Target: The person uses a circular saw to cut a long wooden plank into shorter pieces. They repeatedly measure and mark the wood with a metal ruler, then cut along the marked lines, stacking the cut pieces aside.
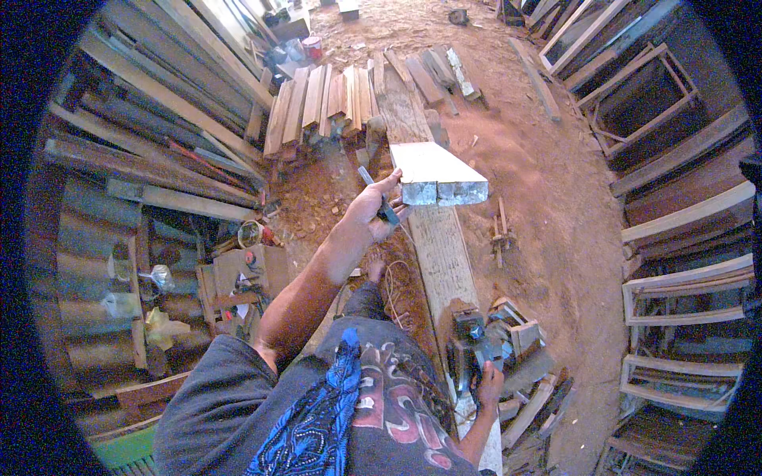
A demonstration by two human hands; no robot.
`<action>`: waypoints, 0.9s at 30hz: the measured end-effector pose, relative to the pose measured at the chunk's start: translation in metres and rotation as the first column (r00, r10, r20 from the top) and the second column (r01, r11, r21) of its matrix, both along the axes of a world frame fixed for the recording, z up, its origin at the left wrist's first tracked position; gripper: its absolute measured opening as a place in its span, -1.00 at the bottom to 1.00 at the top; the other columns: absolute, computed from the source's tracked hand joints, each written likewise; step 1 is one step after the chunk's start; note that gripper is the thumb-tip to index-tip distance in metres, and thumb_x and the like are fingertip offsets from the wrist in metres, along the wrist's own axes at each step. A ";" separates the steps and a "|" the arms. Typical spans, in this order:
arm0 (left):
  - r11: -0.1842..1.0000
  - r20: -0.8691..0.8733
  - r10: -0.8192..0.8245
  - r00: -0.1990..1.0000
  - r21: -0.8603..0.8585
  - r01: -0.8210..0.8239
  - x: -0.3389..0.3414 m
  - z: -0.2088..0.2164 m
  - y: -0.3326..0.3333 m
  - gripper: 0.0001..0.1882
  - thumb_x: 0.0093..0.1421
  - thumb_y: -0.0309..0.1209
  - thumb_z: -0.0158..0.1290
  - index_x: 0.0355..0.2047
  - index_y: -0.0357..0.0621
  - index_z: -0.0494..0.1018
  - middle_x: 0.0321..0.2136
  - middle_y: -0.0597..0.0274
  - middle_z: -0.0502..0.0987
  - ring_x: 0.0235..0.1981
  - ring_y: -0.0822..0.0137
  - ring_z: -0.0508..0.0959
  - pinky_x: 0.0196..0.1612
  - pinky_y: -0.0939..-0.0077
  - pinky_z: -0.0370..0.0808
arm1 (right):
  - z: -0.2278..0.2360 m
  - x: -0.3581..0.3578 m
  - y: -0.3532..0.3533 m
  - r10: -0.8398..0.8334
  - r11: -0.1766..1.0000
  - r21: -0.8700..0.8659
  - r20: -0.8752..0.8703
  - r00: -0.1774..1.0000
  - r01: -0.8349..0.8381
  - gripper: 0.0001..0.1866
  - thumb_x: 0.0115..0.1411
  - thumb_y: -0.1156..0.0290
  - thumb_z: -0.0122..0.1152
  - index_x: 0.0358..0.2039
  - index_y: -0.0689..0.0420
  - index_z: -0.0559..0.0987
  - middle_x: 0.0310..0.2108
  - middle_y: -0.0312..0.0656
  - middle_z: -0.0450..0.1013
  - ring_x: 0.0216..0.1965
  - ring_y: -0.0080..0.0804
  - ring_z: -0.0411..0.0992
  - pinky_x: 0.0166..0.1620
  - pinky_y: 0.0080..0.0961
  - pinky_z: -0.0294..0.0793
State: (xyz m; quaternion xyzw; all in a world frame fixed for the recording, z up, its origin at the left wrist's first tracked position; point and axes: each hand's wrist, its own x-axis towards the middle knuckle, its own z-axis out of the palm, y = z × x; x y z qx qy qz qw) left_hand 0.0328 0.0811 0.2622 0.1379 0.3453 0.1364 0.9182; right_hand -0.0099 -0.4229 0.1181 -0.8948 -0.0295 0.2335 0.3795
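My left hand (pixel 379 205) reaches forward and grips the left edge of two pale wooden boards (pixel 436 170) lying side by side, their cut ends toward me. A slim grey tool (pixel 387 210) with a straight blade also sits in that hand; its exact kind is unclear. Below the pale boards, a long plank (pixel 444 258) runs from the far end back toward me. My right hand (pixel 488 386) lies low on the right, its fingers curled against a dark power tool (pixel 468 341) resting on the plank. The tool resembles an electric planer, and its grip is partly hidden.
Stacked planks (pixel 317 103) lie ahead on the left. Wood offcuts (pixel 528 357) are piled beside the power tool. Long timbers (pixel 175 103) lean on the left, and wooden frames (pixel 686 289) line the right. My bare foot (pixel 376 266) stands beside a loose cord (pixel 390 285).
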 end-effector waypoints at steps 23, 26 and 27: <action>0.990 -0.025 -0.132 0.991 0.049 0.133 -0.017 -0.034 -0.021 -0.72 0.30 -0.31 0.13 -0.10 -0.24 0.45 -0.26 0.11 0.54 -0.28 0.24 0.62 -0.25 0.40 0.66 | 0.040 0.145 0.272 0.512 0.046 0.682 -0.644 0.569 0.730 -0.09 0.24 -0.45 -0.14 0.28 0.09 0.34 0.07 -0.01 0.44 0.04 -0.07 0.43 0.22 -0.03 0.31; 0.979 0.100 -0.204 0.974 0.031 0.202 -0.039 -0.052 -0.030 -0.79 0.28 -0.35 0.15 -0.20 -0.23 0.46 -0.40 0.21 0.55 -0.41 0.36 0.61 -0.43 0.54 0.55 | 0.037 0.145 0.338 0.843 -0.127 0.655 -0.325 0.430 0.744 0.01 0.19 -0.49 -0.12 0.34 0.14 0.24 0.25 0.09 0.30 0.15 0.07 0.36 0.24 0.07 0.30; 0.978 0.070 -0.207 0.976 0.024 0.206 -0.045 -0.056 -0.033 -0.81 0.28 -0.36 0.15 -0.23 -0.22 0.47 -0.45 0.24 0.55 -0.45 0.40 0.60 -0.48 0.59 0.51 | 0.035 0.142 0.351 0.858 -0.114 0.652 -0.315 0.405 0.749 0.01 0.19 -0.48 -0.10 0.34 0.14 0.25 0.26 0.08 0.29 0.16 0.06 0.35 0.24 0.06 0.30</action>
